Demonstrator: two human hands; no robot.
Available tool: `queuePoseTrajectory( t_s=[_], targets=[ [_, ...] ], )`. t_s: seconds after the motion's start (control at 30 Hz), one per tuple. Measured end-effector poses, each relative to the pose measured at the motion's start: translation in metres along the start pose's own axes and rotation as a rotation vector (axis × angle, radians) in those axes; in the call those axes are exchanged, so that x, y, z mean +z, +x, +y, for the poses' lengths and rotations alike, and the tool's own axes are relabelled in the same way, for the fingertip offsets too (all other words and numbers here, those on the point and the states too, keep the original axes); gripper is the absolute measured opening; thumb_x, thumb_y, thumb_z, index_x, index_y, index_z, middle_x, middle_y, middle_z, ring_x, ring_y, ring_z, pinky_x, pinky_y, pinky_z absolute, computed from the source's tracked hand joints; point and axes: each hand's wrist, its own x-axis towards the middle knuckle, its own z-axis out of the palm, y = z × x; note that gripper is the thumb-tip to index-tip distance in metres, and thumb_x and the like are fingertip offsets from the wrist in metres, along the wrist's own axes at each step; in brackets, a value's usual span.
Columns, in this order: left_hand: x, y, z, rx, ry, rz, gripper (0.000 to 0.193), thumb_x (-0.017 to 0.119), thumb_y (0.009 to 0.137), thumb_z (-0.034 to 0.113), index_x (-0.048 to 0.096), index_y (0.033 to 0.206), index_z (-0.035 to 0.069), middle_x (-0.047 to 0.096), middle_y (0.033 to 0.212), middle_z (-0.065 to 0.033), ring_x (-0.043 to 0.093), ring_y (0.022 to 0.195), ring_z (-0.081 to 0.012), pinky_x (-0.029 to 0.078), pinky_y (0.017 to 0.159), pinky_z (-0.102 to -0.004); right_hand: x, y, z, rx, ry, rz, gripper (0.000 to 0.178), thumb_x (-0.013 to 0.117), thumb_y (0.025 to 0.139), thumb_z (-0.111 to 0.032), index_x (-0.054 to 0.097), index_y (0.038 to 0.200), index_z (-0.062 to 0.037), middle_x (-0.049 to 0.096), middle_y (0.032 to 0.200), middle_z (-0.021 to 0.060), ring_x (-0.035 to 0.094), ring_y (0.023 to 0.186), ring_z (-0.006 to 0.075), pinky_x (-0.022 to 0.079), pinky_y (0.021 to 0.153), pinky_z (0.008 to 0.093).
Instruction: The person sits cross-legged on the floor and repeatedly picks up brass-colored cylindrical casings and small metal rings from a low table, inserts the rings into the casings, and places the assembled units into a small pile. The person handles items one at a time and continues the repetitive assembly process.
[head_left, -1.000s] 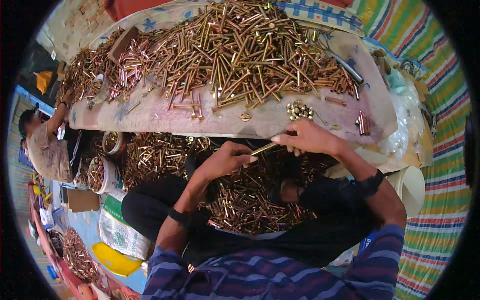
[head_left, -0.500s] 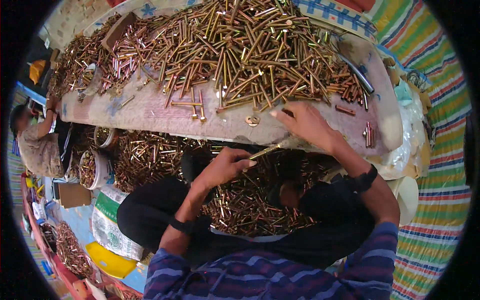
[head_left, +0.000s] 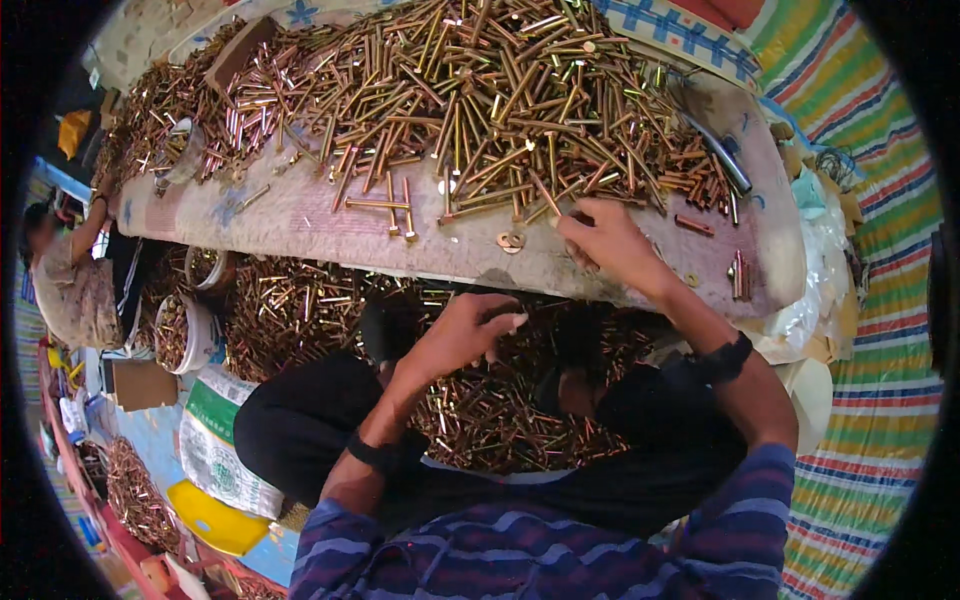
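Note:
At the near edge of the pile of long brass-coloured bolts, my right hand pinches one bolt between thumb and fingertips. The bolt slants up and left from the fingers into the pile. My left hand hangs past the table's near edge, thumb and fingers apart, with nothing in it. Below it is a heap of bolts between my knees. A few flat washers lie on the cloth left of my right hand. Further left, several bolts lie loosely crossed.
The cloth-covered table curves across in front. A metal tube and short upright bolts are on its right end. Buckets, a sack and a yellow tray stand at left. A person sits at far left.
The bolt that was in my left hand over the table edge is gone from it, and its fingers have opened. My right hand has closed on a bolt at the pile's edge.

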Motion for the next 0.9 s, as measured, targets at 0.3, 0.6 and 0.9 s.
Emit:
queuePoseTrajectory(
  t_s=[0.3, 0.6, 0.9],
  targets=[
    [0.002, 0.003, 0.003, 0.049, -0.501, 0.022, 0.045, 0.057, 0.104, 0.039, 0.07, 0.098, -0.003, 0.068, 0.068, -0.0074, 0.064, 0.054, -0.0117, 0.047, 0.042, -0.0235, 0.039, -0.068, -0.02, -0.07, 0.179, -0.133, 0.035, 0.068, 0.097, -0.031, 0.066, 0.091, 0.004, 0.065, 0.071, 0.0074, 0.065, 0.059, 0.0134, 0.049, 0.05, 0.0339],
    [-0.004, 0.006, -0.01, 0.003, -0.727, 0.183, 0.033, 0.059, 0.104, 0.028, 0.066, 0.105, -0.004, 0.071, 0.094, -0.0146, 0.068, 0.058, -0.0168, 0.049, 0.04, -0.025, 0.049, -0.043, -0.019, -0.185, -0.191, -0.103, 0.034, 0.069, 0.091, -0.031, 0.07, 0.109, -0.0017, 0.071, 0.091, 0.024, 0.069, 0.086, 0.0416, 0.054, 0.076, 0.0478],
    [-0.01, 0.008, -0.024, -0.059, -0.691, 0.188, 0.034, 0.055, 0.105, 0.032, 0.06, 0.112, -0.001, 0.068, 0.085, -0.0105, 0.062, 0.052, -0.0152, 0.046, 0.037, -0.0249, 0.048, -0.005, 0.0, -0.365, -0.386, 0.125, 0.039, 0.068, 0.092, -0.028, 0.068, 0.123, -0.0045, 0.072, 0.1, 0.0236, 0.07, 0.091, 0.0398, 0.054, 0.08, 0.0463]
  ],
)
